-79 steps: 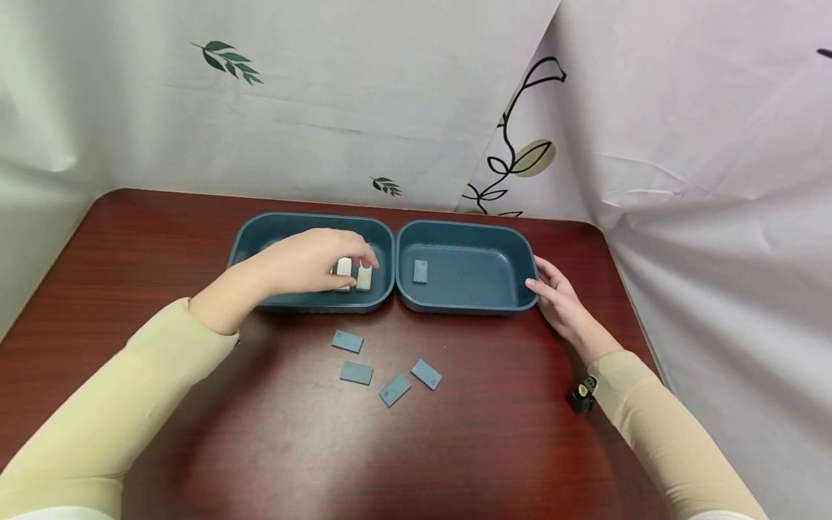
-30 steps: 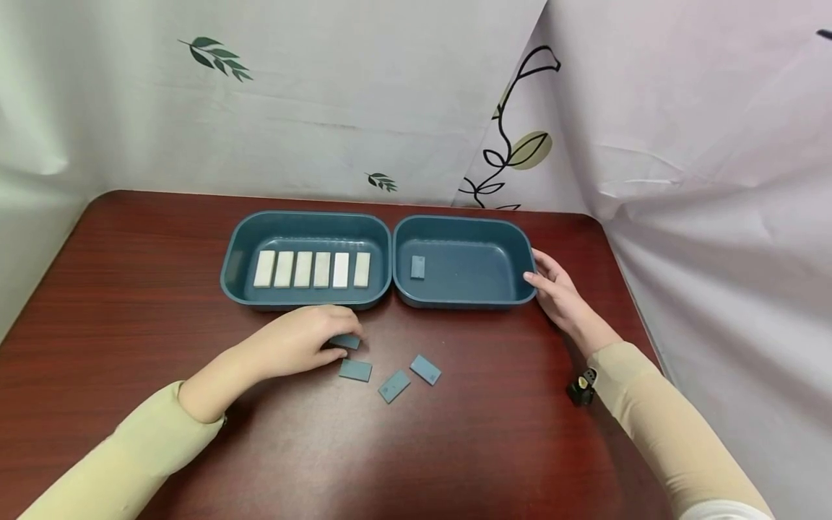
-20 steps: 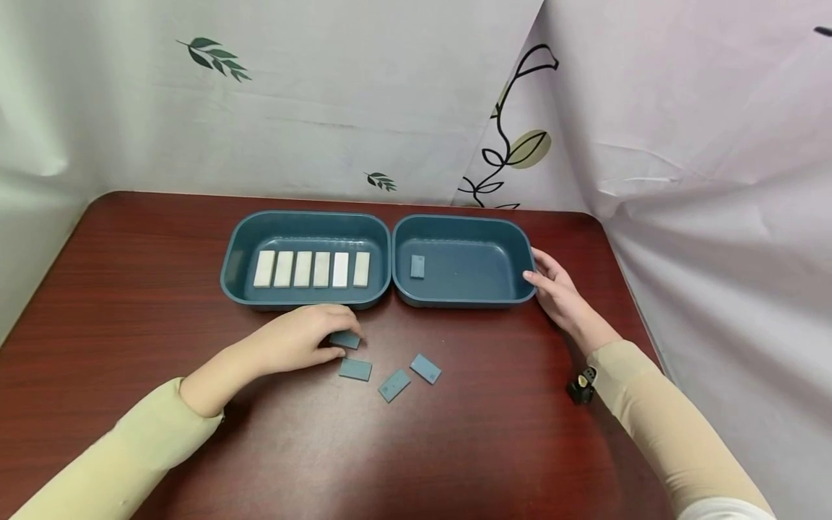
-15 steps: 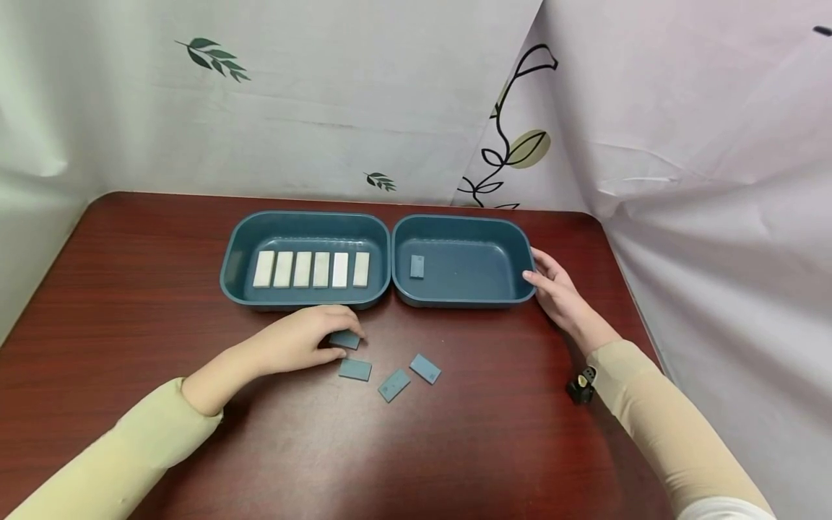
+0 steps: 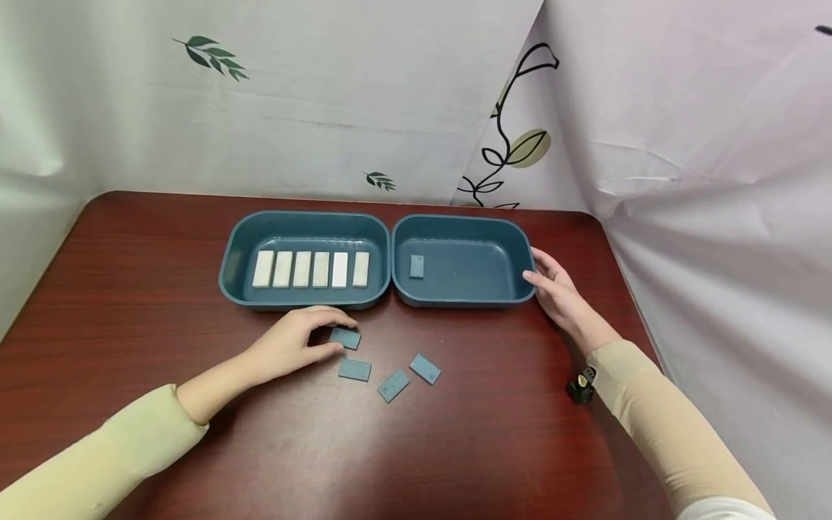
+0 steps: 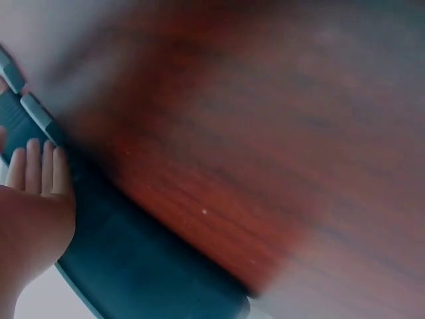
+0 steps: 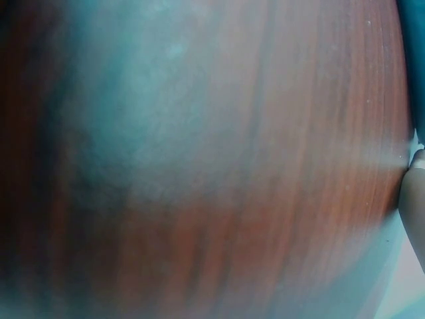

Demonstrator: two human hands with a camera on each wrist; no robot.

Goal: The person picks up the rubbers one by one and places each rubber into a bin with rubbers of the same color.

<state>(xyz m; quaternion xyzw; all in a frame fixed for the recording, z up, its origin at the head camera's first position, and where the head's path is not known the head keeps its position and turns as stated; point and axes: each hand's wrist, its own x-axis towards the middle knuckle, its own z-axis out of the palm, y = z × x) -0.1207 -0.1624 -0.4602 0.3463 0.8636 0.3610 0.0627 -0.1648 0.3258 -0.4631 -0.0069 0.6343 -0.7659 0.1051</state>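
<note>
My left hand (image 5: 292, 345) is low over the table, its thumb and fingers spread around the near-left end of a flat blue-grey tile (image 5: 345, 338); no grip on the tile shows. Nearer to me lie more tiles of that kind: one (image 5: 354, 370) just below, another (image 5: 393, 386) slanting, a third (image 5: 425, 368) to the right. My right hand (image 5: 559, 300) holds the right-hand blue bin (image 5: 468, 278) by its right end, thumb over the rim and fingers outside. Inside that bin lies one blue-grey tile (image 5: 417, 266). In the left wrist view the left hand (image 6: 36, 219) shows with extended fingers.
The left-hand blue bin (image 5: 308, 300) stands against the right one and holds a row of several white tiles (image 5: 301, 269). Behind both bins hangs a white patterned curtain (image 5: 292, 108), and another drapes along the right. A black device (image 5: 581, 386) sits at my right wrist.
My left hand came out of the left bin to the blue-grey tile in front of it, then drew back slightly to the left, uncovering more of the tile. The right hand stays put.
</note>
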